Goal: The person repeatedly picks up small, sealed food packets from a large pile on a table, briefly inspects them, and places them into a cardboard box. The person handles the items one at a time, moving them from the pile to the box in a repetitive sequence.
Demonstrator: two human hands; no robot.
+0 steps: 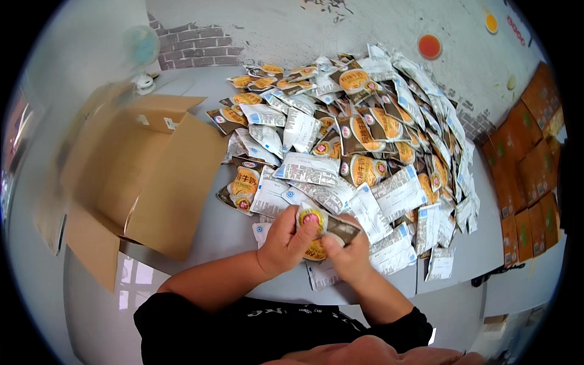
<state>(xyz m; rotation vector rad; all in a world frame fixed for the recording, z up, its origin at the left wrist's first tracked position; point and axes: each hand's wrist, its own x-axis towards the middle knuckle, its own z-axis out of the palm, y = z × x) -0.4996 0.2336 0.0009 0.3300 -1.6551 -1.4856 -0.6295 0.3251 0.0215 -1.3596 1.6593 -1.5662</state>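
Note:
Between my two hands, just above the table's near side, is a brown and white packet (311, 220) with a yellow patch and a round red badge. My left hand (286, 242) grips its left side, thumb on the front. On its right side, my right hand (348, 252) is closed with the thumb pressed over the lower part. My fingers hide much of the packet. Beyond my hands spreads a big heap of similar packets (302, 131), some showing brown and yellow fronts, others white printed backs.
An open cardboard box (176, 176) with its flaps out stands at the left of the grey table (201, 234). A small fan (143, 55) is behind it. Stacked brown cartons (523, 164) line the right side. A wall with brick patches (201, 45) runs behind the heap.

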